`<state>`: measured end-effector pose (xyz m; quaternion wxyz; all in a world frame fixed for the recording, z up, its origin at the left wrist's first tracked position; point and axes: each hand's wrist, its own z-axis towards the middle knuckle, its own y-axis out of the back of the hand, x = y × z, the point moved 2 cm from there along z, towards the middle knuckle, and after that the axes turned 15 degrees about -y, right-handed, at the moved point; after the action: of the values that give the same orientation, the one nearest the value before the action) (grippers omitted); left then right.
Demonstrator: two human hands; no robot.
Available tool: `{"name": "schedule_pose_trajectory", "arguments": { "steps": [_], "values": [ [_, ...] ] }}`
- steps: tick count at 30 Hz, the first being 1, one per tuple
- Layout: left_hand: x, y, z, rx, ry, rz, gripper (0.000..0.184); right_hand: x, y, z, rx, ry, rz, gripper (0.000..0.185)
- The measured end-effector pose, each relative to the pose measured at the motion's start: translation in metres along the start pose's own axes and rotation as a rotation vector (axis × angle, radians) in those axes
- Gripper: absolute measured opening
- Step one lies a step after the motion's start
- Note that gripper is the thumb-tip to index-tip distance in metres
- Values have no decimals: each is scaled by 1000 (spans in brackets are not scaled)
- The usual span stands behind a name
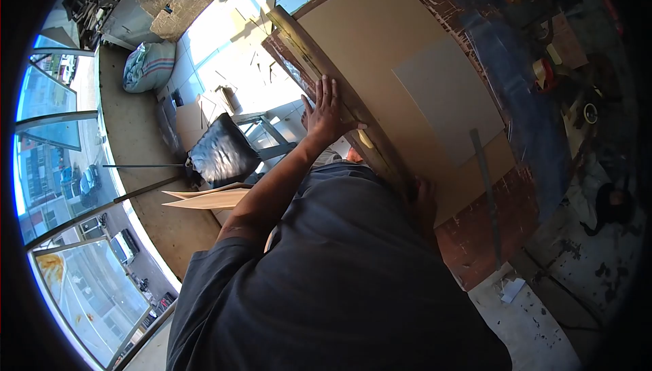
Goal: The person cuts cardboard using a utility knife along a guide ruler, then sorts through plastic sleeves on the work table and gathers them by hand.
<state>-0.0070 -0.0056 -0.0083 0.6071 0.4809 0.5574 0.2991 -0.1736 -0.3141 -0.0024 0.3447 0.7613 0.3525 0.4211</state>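
My left hand lies on a long, worn wooden bar, fingers stretched over its edge and thumb spread to the right. The bar runs diagonally along the near edge of a large brown sheet of board. On that sheet lies a smaller grey sheet. My right hand shows only in part beside the bar's lower end, close to the brown sheet; shadow and my shirt hide its fingers. A flat metal strip rests across the sheet's right side and the reddish-brown table.
Dark plastic sheeting covers the table's far side, with a tape roll beyond. To the left are a black-covered seat, thin wooden pieces, a stuffed sack and windows. Scraps litter the tiled floor.
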Motion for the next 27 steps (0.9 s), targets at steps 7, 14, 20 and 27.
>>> {"name": "schedule_pose_trajectory", "arguments": {
  "steps": [7,14,20,27],
  "values": [
    [1,-5,-1,-15,-3,21,141,-7,-5,-3,-44,10,7,55],
    [2,-8,0,-10,-33,70,140,-3,-5,-3,-62,33,17,52],
    [-2,-8,-1,-47,-33,54,134,-2,-7,-5,-116,3,59,54],
    [-8,-5,4,39,-2,101,127,1,-4,-7,-122,1,66,51]
  ]
}}
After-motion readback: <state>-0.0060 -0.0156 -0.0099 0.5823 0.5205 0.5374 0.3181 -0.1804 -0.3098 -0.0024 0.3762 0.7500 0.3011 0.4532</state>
